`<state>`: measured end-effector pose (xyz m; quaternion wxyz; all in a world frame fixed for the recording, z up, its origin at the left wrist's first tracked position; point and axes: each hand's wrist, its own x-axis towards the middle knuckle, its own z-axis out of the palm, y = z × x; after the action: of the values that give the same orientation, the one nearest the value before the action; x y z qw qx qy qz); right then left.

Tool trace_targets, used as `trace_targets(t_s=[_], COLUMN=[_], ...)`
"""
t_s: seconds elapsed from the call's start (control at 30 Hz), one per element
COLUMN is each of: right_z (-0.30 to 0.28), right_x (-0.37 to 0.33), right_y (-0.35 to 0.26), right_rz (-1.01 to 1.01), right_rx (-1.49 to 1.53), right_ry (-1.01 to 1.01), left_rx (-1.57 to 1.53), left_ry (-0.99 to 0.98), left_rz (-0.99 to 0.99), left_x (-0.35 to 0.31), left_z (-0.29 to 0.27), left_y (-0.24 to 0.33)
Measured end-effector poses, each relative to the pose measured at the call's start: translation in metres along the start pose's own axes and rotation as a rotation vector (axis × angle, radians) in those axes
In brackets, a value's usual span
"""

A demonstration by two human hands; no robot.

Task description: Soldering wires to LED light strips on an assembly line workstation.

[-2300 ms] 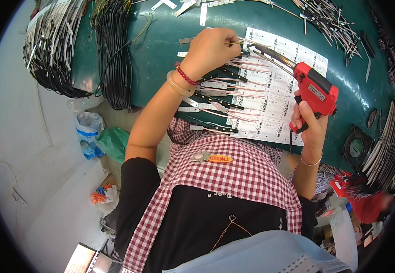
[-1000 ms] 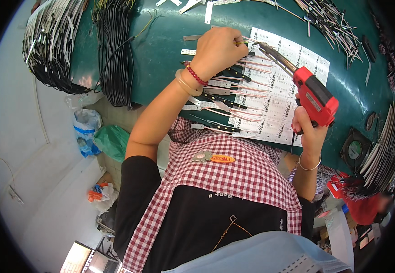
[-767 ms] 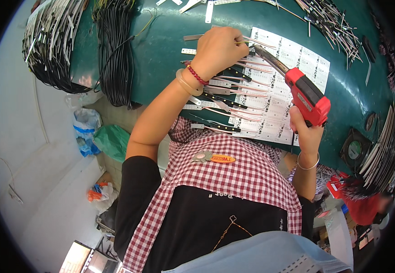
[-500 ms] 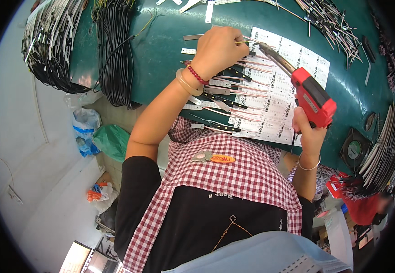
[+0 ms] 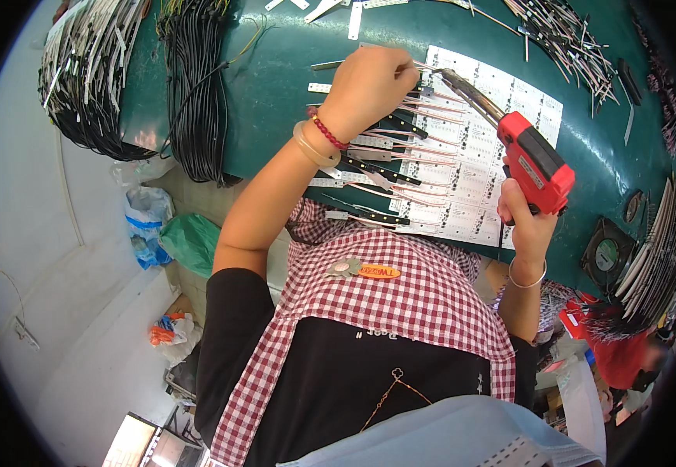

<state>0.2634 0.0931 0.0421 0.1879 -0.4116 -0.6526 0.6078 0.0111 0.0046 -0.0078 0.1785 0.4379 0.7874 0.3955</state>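
My right hand [image 5: 526, 216] is wrapped round the grip of a red and black soldering gun [image 5: 536, 163]. The gun's metal tip points up and left, to the upper left edge of a white circuit board panel [image 5: 482, 167] printed with rows of small black marks. Close to that tip, my left hand [image 5: 377, 84] is closed in a pinch on a thin wire that reaches toward the tip; its fingertips are partly hidden. Below the left hand, several thin pale and reddish wires [image 5: 435, 159] lie across the panel's left side, beside black strips [image 5: 385, 218] and small white strips.
A green table [image 5: 276, 117] carries it all. A bundle of black cables [image 5: 198, 101] hangs over its edge, beside a bunch of white-ended wires [image 5: 89, 78]. More wires [image 5: 571, 47] lie at the far right. A small black fan [image 5: 609, 253] stands right of my right hand.
My left hand has shifted slightly left, its fingers still pinched. The soldering gun and right hand have moved a little left and up, the tip staying near the left fingers.
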Motion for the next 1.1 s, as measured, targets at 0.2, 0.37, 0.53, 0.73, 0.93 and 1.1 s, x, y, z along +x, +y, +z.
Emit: trace_targets(t_s=[0.2,0.37,0.53,0.73,0.93,1.1], right_z=[0.0,-0.001,0.001,0.002,0.003,0.002], right_x=[0.0,0.001,0.0,0.001,0.001,0.002], right_y=[0.002,0.004,0.003,0.001,-0.002,0.002], right_rz=[0.093,0.062,0.071,0.081,0.074,0.047], right_rx=[0.069,-0.019,-0.018,0.007,0.023,-0.014], right_ry=[-0.028,-0.061,-0.054,-0.056,-0.044,-0.051], left_rx=[0.219,0.169,0.166,0.222,0.198,0.202], left_ry=[-0.105,-0.252,-0.288,-0.36,-0.329,-0.32], left_rz=[0.057,-0.036,-0.034,-0.063,-0.05,-0.042], left_x=[0.01,0.018,0.024,0.029,0.028,0.026], left_z=[0.0,-0.003,-0.006,-0.008,-0.007,-0.006], left_y=[-0.002,-0.001,0.0,0.003,0.002,0.002])
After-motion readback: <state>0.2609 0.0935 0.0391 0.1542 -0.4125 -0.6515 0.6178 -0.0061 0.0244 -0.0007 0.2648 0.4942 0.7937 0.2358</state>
